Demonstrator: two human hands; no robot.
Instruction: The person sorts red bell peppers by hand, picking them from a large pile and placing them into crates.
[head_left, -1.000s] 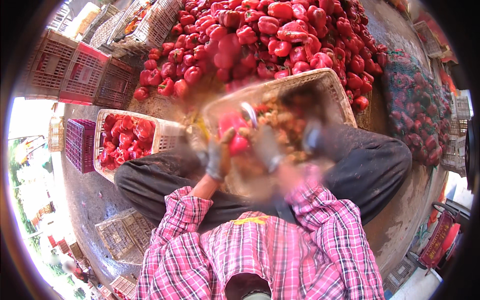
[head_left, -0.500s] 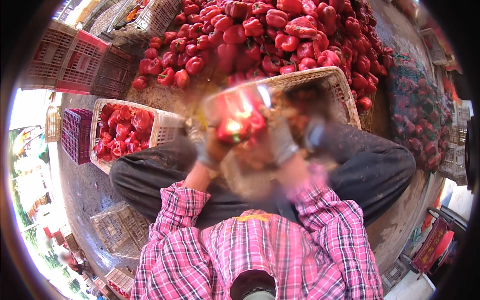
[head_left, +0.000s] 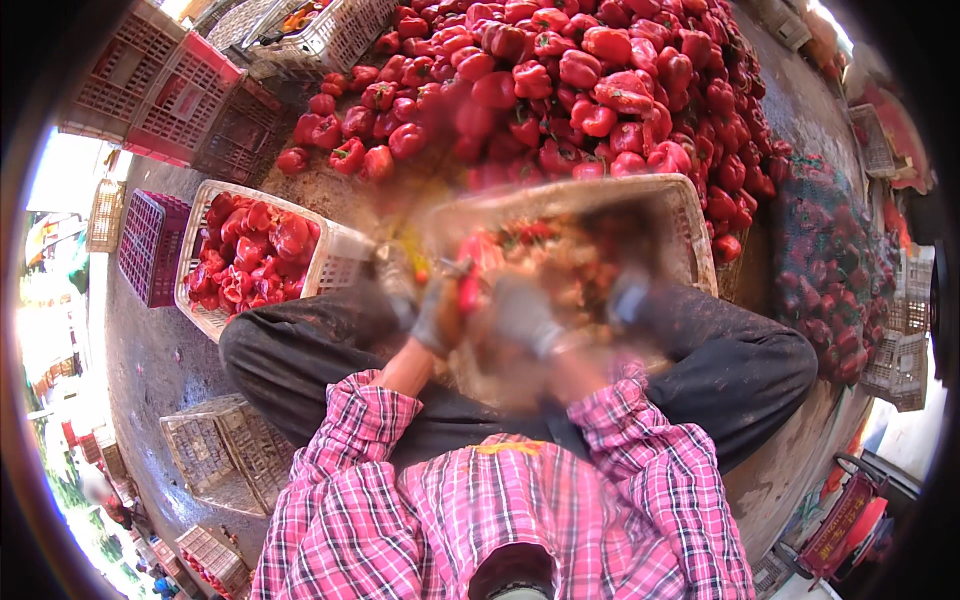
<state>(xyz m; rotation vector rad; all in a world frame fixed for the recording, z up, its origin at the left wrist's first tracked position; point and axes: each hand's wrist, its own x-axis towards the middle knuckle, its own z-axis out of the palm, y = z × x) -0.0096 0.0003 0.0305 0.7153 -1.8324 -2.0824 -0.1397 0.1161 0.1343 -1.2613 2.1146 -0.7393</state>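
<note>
Between my hands, over the near left part of a whitish crate point(head_left: 690, 215), is a red bell pepper point(head_left: 469, 292), partly hidden and blurred. My left hand point(head_left: 440, 312), in a greyish glove, is closed around its left side. My right hand point(head_left: 525, 318), also gloved, is at the pepper's right; its fingers are smeared by motion, so their grip does not show. A small dark tip sticks out above my left fingers, too blurred to name. Red and brownish pepper scraps point(head_left: 535, 235) lie inside the crate.
A large heap of red peppers point(head_left: 580, 70) rises beyond the crate. At left, a white crate point(head_left: 188, 285) holds opened red peppers beside a purple crate point(head_left: 150, 245). Stacked crates point(head_left: 165, 95) stand far left, a filled net sack point(head_left: 830, 270) at right. My bent legs flank the crate.
The bright red pepper held up between my hands has left that spot; my hands are slightly lower, with less red showing between them. The view has shifted slightly.
</note>
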